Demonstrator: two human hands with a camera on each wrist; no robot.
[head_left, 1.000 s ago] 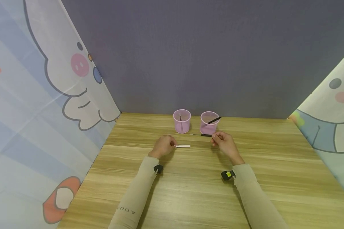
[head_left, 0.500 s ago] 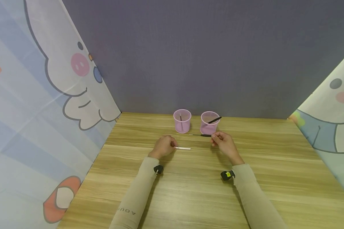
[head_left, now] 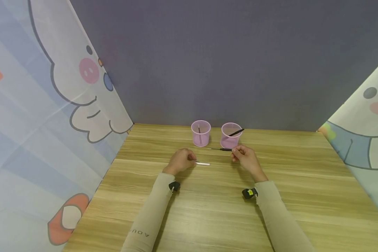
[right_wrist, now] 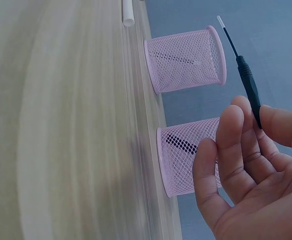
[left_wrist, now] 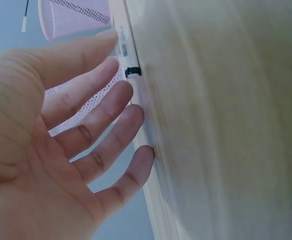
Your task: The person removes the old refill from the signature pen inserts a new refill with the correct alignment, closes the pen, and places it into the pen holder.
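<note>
My left hand (head_left: 180, 161) is low over the table, its fingers loosely bent beside a white pen (head_left: 203, 164). In the left wrist view that pen (left_wrist: 125, 45), with a black band near its end, lies on the wood; thumb and index fingertips stand apart next to it. My right hand (head_left: 246, 159) pinches the black handle of a small screwdriver (head_left: 225, 149) between thumb and fingers. Its thin shaft and pale tip point left, as the right wrist view shows with the screwdriver (right_wrist: 248, 82). Two pink mesh cups stand behind, the left cup (head_left: 200, 138) and right cup (head_left: 229, 141).
A thin dark rod (head_left: 200, 130) leans in the left cup. From the right cup a black pen-shaped thing (head_left: 237, 132) sticks out over the rim. A grey panel (head_left: 226, 70) rises behind the wooden table (head_left: 214, 210), with printed cloths (head_left: 25, 140) at the sides.
The white pen's right end has come down toward me, and the pen now lies on the table with my left fingers beside it. The right hand stays nearly still with the screwdriver.
</note>
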